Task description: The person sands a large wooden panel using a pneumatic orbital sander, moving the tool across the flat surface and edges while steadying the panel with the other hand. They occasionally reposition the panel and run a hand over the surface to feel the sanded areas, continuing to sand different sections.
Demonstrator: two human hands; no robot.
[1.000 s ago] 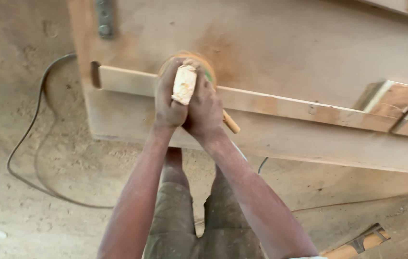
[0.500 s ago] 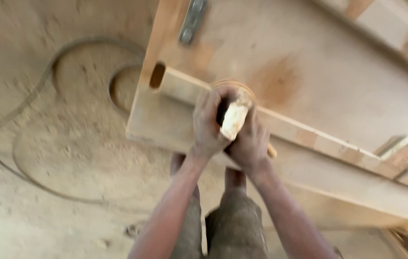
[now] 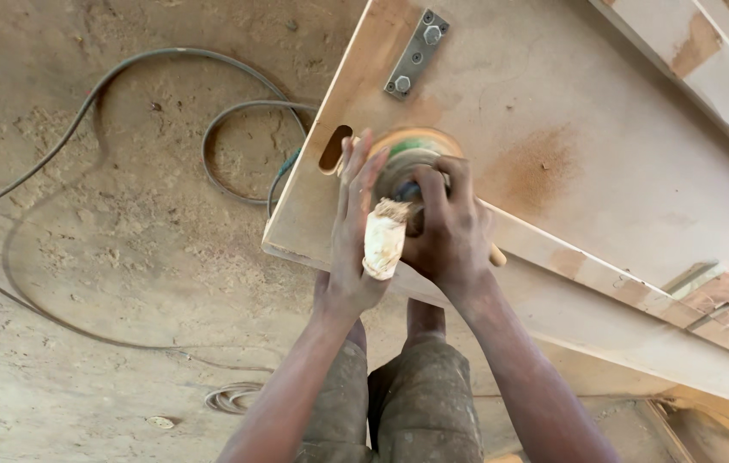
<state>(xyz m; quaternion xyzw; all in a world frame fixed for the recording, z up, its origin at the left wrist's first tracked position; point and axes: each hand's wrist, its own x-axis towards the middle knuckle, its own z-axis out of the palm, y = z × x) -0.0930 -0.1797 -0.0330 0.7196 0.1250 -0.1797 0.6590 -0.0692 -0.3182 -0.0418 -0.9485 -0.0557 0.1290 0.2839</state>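
Observation:
A round disc sander (image 3: pixel 407 159) with a dusty orange pad and green body rests on a pale wooden strip (image 3: pixel 570 257) at the left end of a large wooden panel (image 3: pixel 605 163). My right hand (image 3: pixel 446 231) is wrapped around the sander's body. My left hand (image 3: pixel 352 240) lies along its cloth-wrapped handle (image 3: pixel 383 240), fingers stretched up beside the pad. A slot hole (image 3: pixel 334 148) in the panel sits just left of the sander.
A metal bracket (image 3: pixel 417 53) with bolts is fixed near the panel's upper left edge. A grey power cable (image 3: pixel 150 171) loops over the sawdust-covered floor on the left. More wooden boards (image 3: pixel 707 60) lie at the upper right. My legs (image 3: pixel 407 403) stand below the panel.
The sander and both hands have slid leftward along the strip, toward the panel's left end and slot hole. My left fingers have opened out along the handle.

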